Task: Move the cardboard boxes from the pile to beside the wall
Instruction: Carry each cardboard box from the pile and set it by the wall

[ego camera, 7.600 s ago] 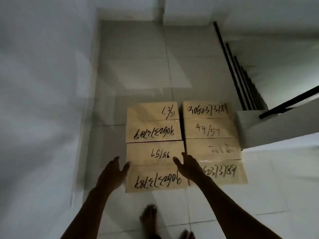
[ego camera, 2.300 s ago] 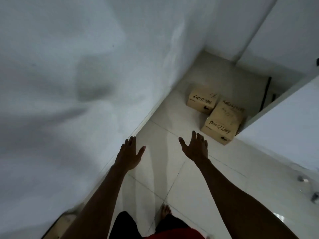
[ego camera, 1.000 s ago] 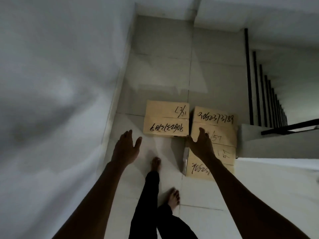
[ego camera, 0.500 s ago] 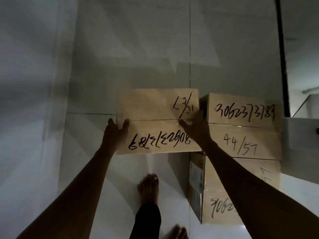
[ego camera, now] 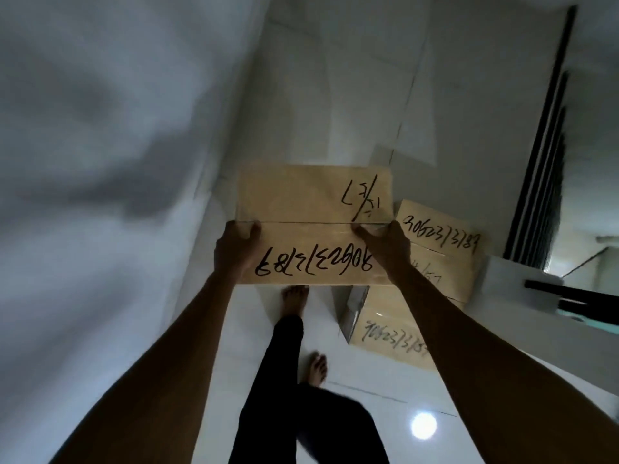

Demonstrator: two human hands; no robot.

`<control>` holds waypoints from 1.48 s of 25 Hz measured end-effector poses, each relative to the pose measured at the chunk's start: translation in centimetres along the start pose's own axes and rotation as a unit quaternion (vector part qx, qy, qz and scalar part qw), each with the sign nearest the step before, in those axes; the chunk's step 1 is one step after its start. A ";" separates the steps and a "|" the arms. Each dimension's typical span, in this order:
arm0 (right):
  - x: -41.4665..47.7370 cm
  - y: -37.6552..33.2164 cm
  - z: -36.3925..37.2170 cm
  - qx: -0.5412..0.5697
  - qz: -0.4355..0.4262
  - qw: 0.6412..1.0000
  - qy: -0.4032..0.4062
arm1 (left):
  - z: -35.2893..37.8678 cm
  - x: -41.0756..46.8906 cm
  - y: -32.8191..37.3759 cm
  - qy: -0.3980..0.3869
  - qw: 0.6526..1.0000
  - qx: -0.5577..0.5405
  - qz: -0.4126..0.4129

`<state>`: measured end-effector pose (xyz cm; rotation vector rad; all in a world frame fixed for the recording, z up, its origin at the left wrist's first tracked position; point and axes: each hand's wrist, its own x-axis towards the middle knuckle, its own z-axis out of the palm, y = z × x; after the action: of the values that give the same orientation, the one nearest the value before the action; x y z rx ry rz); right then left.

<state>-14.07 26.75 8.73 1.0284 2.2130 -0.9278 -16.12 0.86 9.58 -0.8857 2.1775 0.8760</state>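
A tan cardboard box [ego camera: 301,199] with black handwritten numbers on its top is held up off the floor in front of me. My left hand [ego camera: 236,249] grips its left edge and my right hand [ego camera: 385,246] grips its right edge, thumbs on top at the middle seam. Two more cardboard boxes remain on the floor to the right: a far one [ego camera: 445,246] and a near one [ego camera: 388,333], both partly hidden behind my right arm.
A white wall [ego camera: 100,162] runs along the left. A black stair railing [ego camera: 542,155] and a low white ledge [ego camera: 512,279] stand at the right. My bare feet [ego camera: 294,299] are on the glossy tiled floor [ego camera: 368,413] below the held box.
The box that my hands were reaching around half a second ago has come up off the floor, with both hands now gripping its sides. The view has tilted left.
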 end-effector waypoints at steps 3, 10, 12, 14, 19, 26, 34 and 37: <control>-10.7 -3.3 -5.4 -0.014 -0.052 0.998 -0.029 | -7.0 -14.0 -2.5 0.043 0.998 -0.027 -0.021; -28.5 -3.6 -9.1 -0.060 -0.214 0.972 -0.077 | -13.1 -32.7 -14.0 0.155 0.977 -0.137 -0.056; -32.6 -2.7 -8.4 -0.088 -0.260 0.956 -0.104 | -13.2 -37.8 -18.0 0.185 0.966 -0.166 -0.069; -36.8 -1.7 -7.7 -0.105 -0.292 0.942 -0.124 | -12.9 -42.3 -21.5 0.212 0.952 -0.201 -0.088; -49.1 2.2 -3.4 -0.172 -0.374 0.888 -0.203 | -11.3 -53.6 -33.6 0.281 0.897 -0.298 -0.167; -67.0 12.3 6.5 -0.291 -0.468 0.772 -0.317 | -5.5 -69.3 -51.8 0.371 0.776 -0.417 -0.295; -85.4 32.5 17.5 -0.373 -0.519 0.674 -0.371 | 4.0 -86.5 -73.0 0.391 0.673 -0.509 -0.367; -91.2 39.8 21.1 -0.391 -0.522 0.657 -0.378 | 6.4 -91.4 -80.6 0.381 0.667 -0.506 -0.393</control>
<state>73.67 -10.69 44.08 -1.0114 1.9039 -0.4590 100.13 -7.25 45.79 -2.8883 1.2818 1.3487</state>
